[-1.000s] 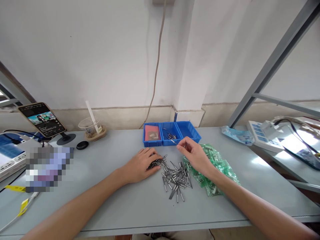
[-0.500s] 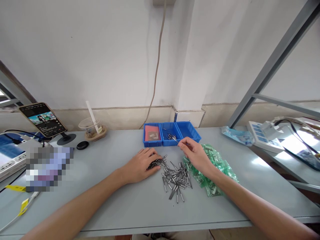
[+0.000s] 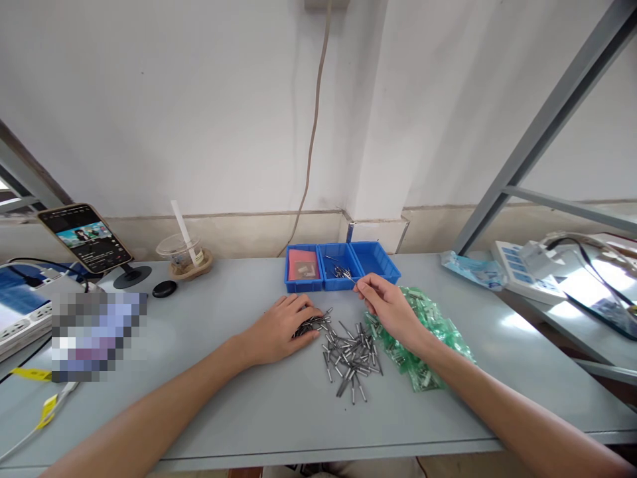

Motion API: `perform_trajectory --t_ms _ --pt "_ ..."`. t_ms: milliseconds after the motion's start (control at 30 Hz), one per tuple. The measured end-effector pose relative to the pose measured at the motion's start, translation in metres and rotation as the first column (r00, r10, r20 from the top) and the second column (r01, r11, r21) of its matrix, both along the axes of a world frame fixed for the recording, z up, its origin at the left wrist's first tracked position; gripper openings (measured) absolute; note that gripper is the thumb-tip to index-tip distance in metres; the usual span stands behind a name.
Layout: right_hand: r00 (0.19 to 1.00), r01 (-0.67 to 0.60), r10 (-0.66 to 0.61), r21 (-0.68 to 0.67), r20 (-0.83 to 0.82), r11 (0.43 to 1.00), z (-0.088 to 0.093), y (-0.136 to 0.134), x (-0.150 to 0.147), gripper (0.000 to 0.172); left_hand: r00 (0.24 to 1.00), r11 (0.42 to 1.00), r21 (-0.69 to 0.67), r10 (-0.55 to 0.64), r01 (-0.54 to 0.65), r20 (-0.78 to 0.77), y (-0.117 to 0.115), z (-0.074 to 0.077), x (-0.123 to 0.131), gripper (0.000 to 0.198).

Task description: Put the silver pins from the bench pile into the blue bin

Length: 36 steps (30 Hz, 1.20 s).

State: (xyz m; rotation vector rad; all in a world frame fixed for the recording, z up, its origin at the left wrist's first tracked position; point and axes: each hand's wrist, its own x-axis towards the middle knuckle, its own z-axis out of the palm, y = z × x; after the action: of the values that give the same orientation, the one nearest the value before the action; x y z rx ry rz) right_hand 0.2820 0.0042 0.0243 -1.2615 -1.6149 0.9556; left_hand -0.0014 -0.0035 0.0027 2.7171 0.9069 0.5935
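My left hand [image 3: 281,332] rests on the table, its fingers and thumb curled round a bunch of metal blind rivets [image 3: 309,325]. Some of them poke out between thumb and forefinger. Right beside it, more loose rivets [image 3: 351,355] lie in a spread heap. My right hand [image 3: 385,302] is raised just in front of the blue bins, thumb and forefinger pinched on a single rivet [image 3: 351,280] whose thin pin points left. Several rivets sit in the middle blue bin [image 3: 338,285]. Under my right forearm is a green plastic bag [image 3: 432,338] with metal pieces inside.
The left blue bin [image 3: 303,287] holds a red packet, and a third blue bin [image 3: 375,255] adjoins on the right. A phone [image 3: 84,238] on a stand, a cup [image 3: 182,249] with a straw and a black round lid [image 3: 164,289] are at left. A power strip [image 3: 522,269] lies right.
Almost nothing differs. My right hand has shifted very slightly, still with the rivet pinched near the middle bin; my left hand stays in place.
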Motion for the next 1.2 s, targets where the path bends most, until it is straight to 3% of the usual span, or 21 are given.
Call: perform_trajectory --t_ms 500,800,1200 --pt "1.0 -0.01 0.01 0.004 -0.023 1.0 -0.0045 0.003 0.0017 0.033 1.0 1.0 0.006 0.0 0.0 -0.004 0.0007 -0.0006 -0.0008 0.032" --pt "0.995 0.024 -0.032 0.079 0.092 0.997 -0.0076 0.0025 0.0033 0.029 1.0 1.0 0.008 0.001 -0.001 -0.005 0.0 0.0001 -0.0003 0.033" --pt "0.995 0.026 -0.034 0.091 0.092 0.996 -0.0084 0.0032 0.0023 0.032 1.0 1.0 0.01 0.001 -0.001 0.006 0.0009 -0.0018 -0.0005 0.032"
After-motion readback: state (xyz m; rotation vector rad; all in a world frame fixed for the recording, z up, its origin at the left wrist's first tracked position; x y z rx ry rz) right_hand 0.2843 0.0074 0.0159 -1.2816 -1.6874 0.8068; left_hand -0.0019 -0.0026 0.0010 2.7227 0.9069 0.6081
